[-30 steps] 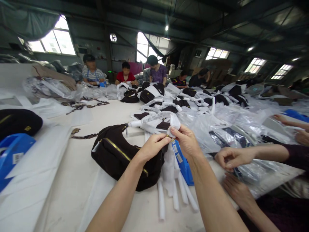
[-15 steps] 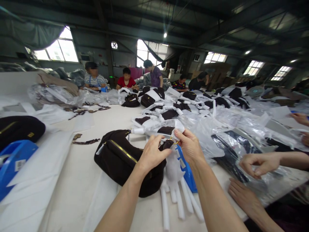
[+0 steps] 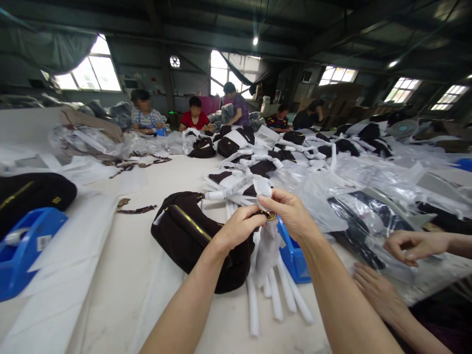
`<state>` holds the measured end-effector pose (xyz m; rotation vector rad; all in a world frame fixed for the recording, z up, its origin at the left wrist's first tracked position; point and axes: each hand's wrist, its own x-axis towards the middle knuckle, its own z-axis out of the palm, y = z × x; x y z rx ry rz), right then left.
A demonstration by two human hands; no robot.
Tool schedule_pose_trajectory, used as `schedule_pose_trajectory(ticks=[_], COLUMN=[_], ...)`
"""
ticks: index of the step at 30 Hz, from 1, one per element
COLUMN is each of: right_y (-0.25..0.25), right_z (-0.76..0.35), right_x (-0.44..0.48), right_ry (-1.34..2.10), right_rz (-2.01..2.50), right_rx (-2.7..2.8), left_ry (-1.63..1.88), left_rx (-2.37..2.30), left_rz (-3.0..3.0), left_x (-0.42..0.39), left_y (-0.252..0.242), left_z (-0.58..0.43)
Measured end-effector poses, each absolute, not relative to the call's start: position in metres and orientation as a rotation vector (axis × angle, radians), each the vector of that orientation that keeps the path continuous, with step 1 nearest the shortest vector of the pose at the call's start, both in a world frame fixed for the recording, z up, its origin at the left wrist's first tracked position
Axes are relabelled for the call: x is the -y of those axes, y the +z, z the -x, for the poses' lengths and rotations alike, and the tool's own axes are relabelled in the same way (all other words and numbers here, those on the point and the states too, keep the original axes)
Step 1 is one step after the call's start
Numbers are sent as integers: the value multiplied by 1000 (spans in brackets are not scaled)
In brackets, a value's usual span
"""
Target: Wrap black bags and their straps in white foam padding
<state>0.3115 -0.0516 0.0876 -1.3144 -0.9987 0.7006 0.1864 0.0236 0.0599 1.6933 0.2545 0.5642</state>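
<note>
A dark brown shoulder bag with a gold zip lies in front of me, its strap wrapped in white padding. My left hand is closed on the bag's right end tab, by a gold ring. On the other side of that ring, my right hand pinches the wrapped strap end between thumb and fingers. White wrapping sheet hangs below my hands. White rolled tubes lie beneath, beside a blue tape dispenser partly hidden by my right forearm.
At left stand another dark bag, a second blue tape dispenser and white sheets. Patterned straps lie beyond. Wrapped bags are heaped ahead. A co-worker's hands are at right by plastic-covered items. Other people sit or stand behind.
The view has shifted slightly. My left fingers, spread before, have closed in at the ring, and both hands are closer together. The tab end has turned toward the ring.
</note>
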Motion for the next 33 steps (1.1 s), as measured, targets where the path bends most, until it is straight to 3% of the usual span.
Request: schedule_pose_trajectory(ticks=[8,15,22,33], right_y=[119,103,63,82], right_z=[-310,-308,-308,-321], right_x=[58,82,72,82], right_ry=[402,172,557,788], right_rz=[1693,1459,1397,1418], right_rx=[1374,1277,1343,1305], left_ry=[794,826,754,577], left_rx=[-500,-220,-124,-38], left_rz=[-1817,-1297,-1082,-1132], left_x=[-7,-19,-28,-36], left_y=[66,64,61,53], left_z=[-188,-188,-182,-182])
